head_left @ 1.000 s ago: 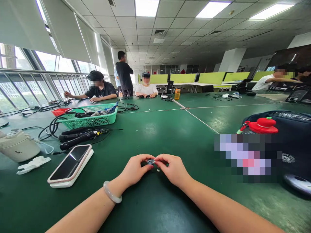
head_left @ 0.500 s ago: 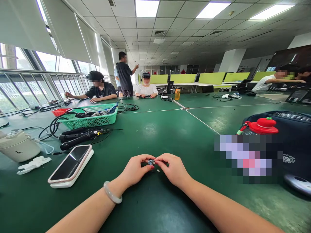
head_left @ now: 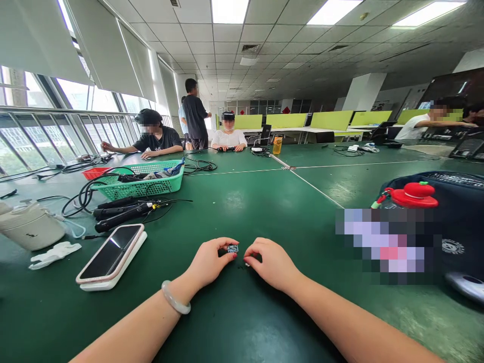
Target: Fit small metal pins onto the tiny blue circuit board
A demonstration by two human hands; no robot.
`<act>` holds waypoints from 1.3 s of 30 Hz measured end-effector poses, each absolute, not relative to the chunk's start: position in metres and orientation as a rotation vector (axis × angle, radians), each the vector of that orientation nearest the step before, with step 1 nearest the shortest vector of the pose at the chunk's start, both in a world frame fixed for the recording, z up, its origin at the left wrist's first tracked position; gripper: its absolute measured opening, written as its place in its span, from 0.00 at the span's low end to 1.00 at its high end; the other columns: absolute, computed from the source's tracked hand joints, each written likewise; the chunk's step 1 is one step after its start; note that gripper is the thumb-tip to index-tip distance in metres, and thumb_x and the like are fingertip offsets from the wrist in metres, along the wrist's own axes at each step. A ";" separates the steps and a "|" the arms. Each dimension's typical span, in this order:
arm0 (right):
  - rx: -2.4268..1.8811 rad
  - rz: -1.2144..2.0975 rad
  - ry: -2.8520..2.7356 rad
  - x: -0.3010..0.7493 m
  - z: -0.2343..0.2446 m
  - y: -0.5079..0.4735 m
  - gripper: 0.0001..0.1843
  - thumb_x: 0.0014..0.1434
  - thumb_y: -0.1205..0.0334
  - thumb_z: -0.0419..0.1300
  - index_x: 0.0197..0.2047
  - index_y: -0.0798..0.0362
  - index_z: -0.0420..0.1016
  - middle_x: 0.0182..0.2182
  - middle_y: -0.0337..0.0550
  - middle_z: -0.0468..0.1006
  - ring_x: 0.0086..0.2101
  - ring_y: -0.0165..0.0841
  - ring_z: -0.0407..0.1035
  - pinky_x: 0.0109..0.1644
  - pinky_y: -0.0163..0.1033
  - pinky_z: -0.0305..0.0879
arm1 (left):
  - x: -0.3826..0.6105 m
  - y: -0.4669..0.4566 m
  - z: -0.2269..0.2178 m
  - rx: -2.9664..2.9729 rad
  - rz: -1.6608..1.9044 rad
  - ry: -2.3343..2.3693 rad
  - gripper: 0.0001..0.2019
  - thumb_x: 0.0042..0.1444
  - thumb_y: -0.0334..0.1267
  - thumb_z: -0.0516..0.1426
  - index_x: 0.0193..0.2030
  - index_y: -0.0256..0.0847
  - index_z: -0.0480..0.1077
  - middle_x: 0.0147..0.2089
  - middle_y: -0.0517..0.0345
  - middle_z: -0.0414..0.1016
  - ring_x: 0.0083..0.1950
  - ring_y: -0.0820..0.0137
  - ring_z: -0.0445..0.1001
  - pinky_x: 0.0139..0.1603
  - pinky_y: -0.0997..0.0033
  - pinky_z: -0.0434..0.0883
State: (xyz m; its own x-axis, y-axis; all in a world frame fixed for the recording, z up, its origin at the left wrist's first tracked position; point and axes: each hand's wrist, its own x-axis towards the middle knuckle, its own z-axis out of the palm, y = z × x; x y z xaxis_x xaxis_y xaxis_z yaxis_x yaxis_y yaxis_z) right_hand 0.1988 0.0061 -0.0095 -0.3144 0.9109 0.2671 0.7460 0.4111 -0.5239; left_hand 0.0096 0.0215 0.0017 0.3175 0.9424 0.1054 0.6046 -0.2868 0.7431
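My left hand (head_left: 212, 259) pinches a small rectangular blue-grey piece (head_left: 233, 248) with a dark pattern between thumb and fingers, just above the green table (head_left: 227, 212). What kind of part it is cannot be made out. Across a narrow gap, my right hand (head_left: 270, 262) is lowered to the tabletop. Its thumb and forefinger close around a tiny white piece (head_left: 247, 264), mostly covered by the fingertips. Some tiny dark specks (head_left: 240, 267) lie between the hands.
To the left are a phone (head_left: 111, 254) on a white box, a crumpled white tissue (head_left: 55, 254), a beige container (head_left: 30, 227), black cables and a green basket (head_left: 141, 189). A red-lidded bottle (head_left: 414, 195) and dark bag (head_left: 461, 217) stand right. Several people sit or stand beyond.
The hands have come apart. My right hand has let go of the patterned piece and moved down to the tiny white piece. The piece in my left hand has turned its patterned face into view.
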 end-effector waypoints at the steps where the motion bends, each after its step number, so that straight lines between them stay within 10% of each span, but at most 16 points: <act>1: -1.379 0.409 -2.181 0.198 -0.009 0.004 0.05 0.55 0.62 0.59 0.31 0.49 0.77 0.30 0.39 0.74 0.33 0.31 0.68 0.37 0.36 0.62 | 0.010 0.022 0.002 1.990 0.730 1.364 0.15 0.50 0.41 0.57 0.45 0.44 0.73 0.37 0.58 0.77 0.39 0.67 0.73 0.43 0.68 0.68; 39: -1.132 0.230 -2.210 0.190 -0.011 -0.001 0.06 0.59 0.67 0.54 0.33 0.52 0.71 0.33 0.41 0.71 0.34 0.31 0.65 0.38 0.36 0.63 | 0.016 0.013 0.008 1.960 0.673 1.116 0.09 0.46 0.36 0.60 0.36 0.41 0.75 0.36 0.60 0.78 0.40 0.68 0.72 0.44 0.72 0.66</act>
